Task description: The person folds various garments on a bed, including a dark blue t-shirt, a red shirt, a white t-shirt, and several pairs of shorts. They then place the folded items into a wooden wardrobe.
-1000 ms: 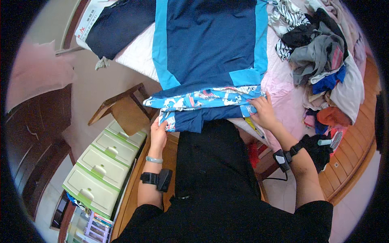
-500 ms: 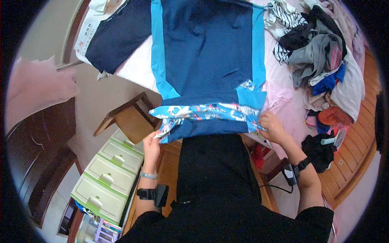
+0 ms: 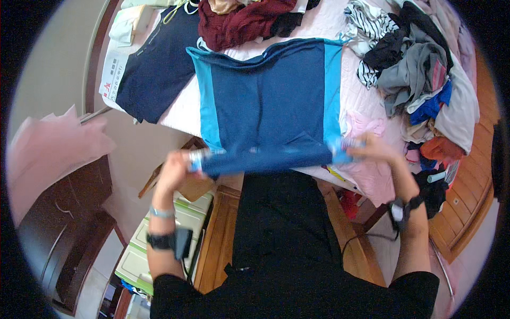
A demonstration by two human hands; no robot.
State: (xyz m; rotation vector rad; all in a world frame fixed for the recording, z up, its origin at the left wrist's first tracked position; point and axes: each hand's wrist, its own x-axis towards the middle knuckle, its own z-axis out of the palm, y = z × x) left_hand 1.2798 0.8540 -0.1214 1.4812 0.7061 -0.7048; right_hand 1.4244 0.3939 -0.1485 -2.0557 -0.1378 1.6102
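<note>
A navy garment (image 3: 265, 101) with light-blue side panels lies spread on the bed, its far edge rumpled. The near edge is gathered into a thick folded band, lifted and blurred by motion. My left hand (image 3: 176, 167) is closed on the band's left end, where a bit of pale printed cloth shows. Gripping the right end is my right hand (image 3: 377, 150), also blurred. Between the hands the band hangs stretched, close in front of my body.
Dark trousers (image 3: 156, 69) lie to the left, with maroon clothing (image 3: 244, 24) behind the garment. A mixed clothes pile (image 3: 414, 74) covers the right side. Below left stand green-and-white drawers (image 3: 183, 226) and a wooden chair (image 3: 194, 183). A cable (image 3: 366, 235) hangs by my right forearm.
The garment has come nearer, uncovering the maroon clothing behind it. Its near end has been turned over, hiding most of the printed cloth. Both hands have moved outward.
</note>
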